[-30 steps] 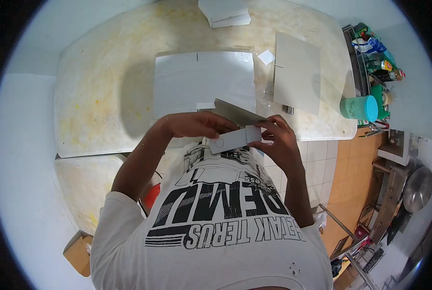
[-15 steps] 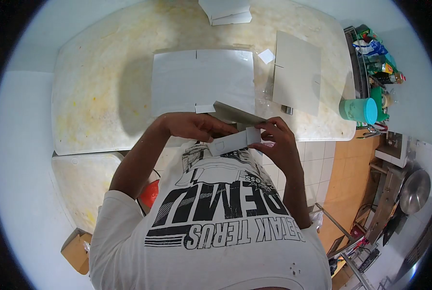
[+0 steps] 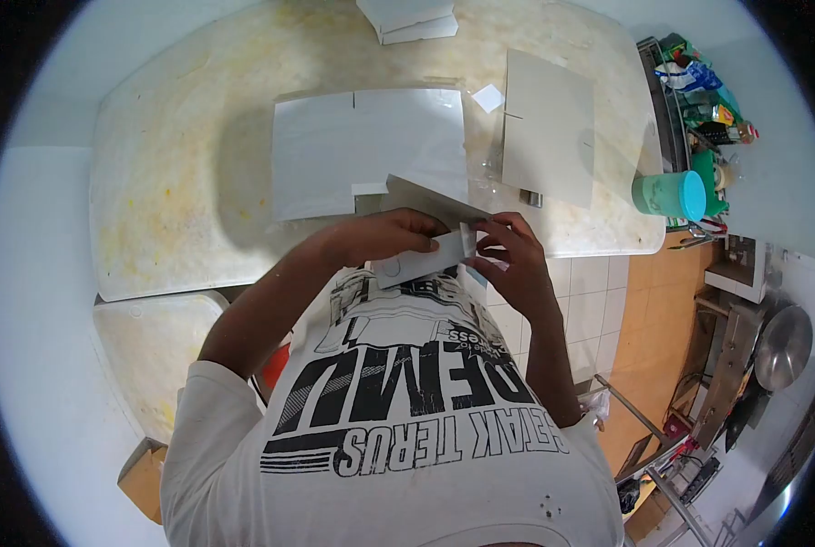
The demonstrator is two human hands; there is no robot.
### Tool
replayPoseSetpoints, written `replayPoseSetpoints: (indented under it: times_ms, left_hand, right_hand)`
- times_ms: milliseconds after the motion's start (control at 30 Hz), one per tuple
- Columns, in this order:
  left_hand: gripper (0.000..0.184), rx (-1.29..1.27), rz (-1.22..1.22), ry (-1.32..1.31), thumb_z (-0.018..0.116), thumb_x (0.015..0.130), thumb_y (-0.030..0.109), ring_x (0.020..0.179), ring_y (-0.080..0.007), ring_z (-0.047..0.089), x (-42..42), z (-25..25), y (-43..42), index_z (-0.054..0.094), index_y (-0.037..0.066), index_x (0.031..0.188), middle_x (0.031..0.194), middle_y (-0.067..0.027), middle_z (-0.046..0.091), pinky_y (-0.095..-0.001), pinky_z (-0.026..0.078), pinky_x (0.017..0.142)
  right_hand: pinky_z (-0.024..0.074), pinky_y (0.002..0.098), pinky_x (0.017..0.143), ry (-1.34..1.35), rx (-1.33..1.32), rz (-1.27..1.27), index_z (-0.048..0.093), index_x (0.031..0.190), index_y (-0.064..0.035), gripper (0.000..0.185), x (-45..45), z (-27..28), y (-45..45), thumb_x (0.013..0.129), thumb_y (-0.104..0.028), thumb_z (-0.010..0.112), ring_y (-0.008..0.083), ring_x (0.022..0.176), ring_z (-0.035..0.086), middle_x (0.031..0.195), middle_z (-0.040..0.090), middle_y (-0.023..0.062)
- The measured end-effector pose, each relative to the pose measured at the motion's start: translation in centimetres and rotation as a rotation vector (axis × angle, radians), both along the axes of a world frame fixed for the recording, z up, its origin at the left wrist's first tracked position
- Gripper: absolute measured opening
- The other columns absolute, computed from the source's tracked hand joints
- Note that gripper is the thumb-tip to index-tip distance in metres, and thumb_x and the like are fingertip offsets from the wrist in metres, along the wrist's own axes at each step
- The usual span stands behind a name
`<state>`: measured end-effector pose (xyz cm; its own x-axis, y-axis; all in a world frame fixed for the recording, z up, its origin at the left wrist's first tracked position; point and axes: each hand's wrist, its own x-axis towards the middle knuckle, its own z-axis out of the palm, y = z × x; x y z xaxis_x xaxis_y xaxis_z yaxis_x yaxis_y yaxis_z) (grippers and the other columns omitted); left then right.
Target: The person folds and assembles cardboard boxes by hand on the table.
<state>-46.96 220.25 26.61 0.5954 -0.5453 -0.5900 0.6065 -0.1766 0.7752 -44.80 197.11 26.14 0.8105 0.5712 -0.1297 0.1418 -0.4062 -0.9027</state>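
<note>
A partly folded cardboard box (image 3: 416, 265), white outside with a grey inner side, is held at the table's front edge, close to my shirt. One grey panel stands raised and slants up to the left. My left hand (image 3: 389, 235) is closed on the box, its thumb along the white panel. At the box's right end, my right hand (image 3: 515, 260) has its fingers bent around a small end flap (image 3: 467, 240). Behind the box lies a large white sheet (image 3: 366, 137) with a dark mark on its far edge. What the left fingers touch underneath is hidden.
A flat grey board (image 3: 549, 128) lies to the right, with a small white square (image 3: 488, 98) beside it and a small metallic object (image 3: 531, 198) at its near edge. White folded pieces (image 3: 412, 20) sit at the far edge. A teal-lidded container (image 3: 669, 196) stands at the right.
My left hand has shifted right along the box, its thumb now on the white panel. The right fingers have moved slightly at the end flap. The whole view has shifted a little.
</note>
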Motion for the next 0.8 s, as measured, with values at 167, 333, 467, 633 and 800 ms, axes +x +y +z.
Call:
replayPoseSetpoints:
  times_ms: [167,333,467,633,800]
  left_hand:
    - [0.054,0.143,0.012,0.04,0.059,0.085,0.029,0.12,-0.0258,0.044,0.6,-0.9,-0.4,0.047,0.003,0.13,0.129,-0.0176,0.048,-0.0337,0.029,0.105]
    - [0.05,0.051,0.033,0.147,0.059,0.083,0.025,0.113,-0.0239,0.051,1.6,-1.4,-1.2,0.05,0.003,0.127,0.124,-0.0161,0.053,-0.033,0.038,0.098]
    - [0.04,0.072,0.007,0.25,0.055,0.085,0.022,0.103,-0.0218,0.057,2.2,-0.7,-1.3,0.056,0.002,0.12,0.118,-0.0153,0.057,-0.0328,0.045,0.091]
    - [0.033,0.118,-0.038,0.015,0.052,0.085,0.017,0.095,-0.0204,0.061,1.7,-1.8,-1.0,0.06,0.002,0.114,0.111,-0.0144,0.061,-0.0325,0.049,0.083]
    - [0.03,-0.007,0.167,0.341,0.055,0.083,0.018,0.083,-0.018,0.063,1.8,-3.0,-1.6,0.061,0.003,0.108,0.104,-0.0124,0.064,-0.0303,0.052,0.074]
  right_hand:
    - [0.0552,0.0299,0.076,-0.193,-0.068,0.04,0.057,0.114,-0.0062,0.042,-0.6,-1.3,-0.3,0.074,-0.006,0.071,0.0209,0.089,0.063,0.108,0.053,0.0104]
    - [0.0554,0.0289,0.066,-0.601,-0.072,0.035,0.064,0.104,-0.008,0.037,-1.0,-1.8,0.2,0.069,0.003,0.068,0.0196,0.08,0.064,0.098,0.06,0.0071]
    - [0.0552,0.0302,0.065,-0.629,0.011,-0.004,0.064,0.096,-0.0088,0.028,-1.6,-3.0,0.2,0.07,0.0,0.069,0.0197,0.079,0.066,0.096,0.064,0.0047]
    - [0.0551,0.0292,0.064,-0.625,0.046,-0.091,0.062,0.084,-0.007,0.021,-1.6,-4.1,0.1,0.067,0.0,0.071,0.0186,0.079,0.066,0.097,0.064,0.0041]
    - [0.0547,0.0281,0.063,-0.666,0.101,-0.067,0.06,0.084,-0.0081,0.023,-1.5,-4.9,-0.2,0.066,-0.001,0.072,0.0177,0.078,0.066,0.095,0.065,0.0055]
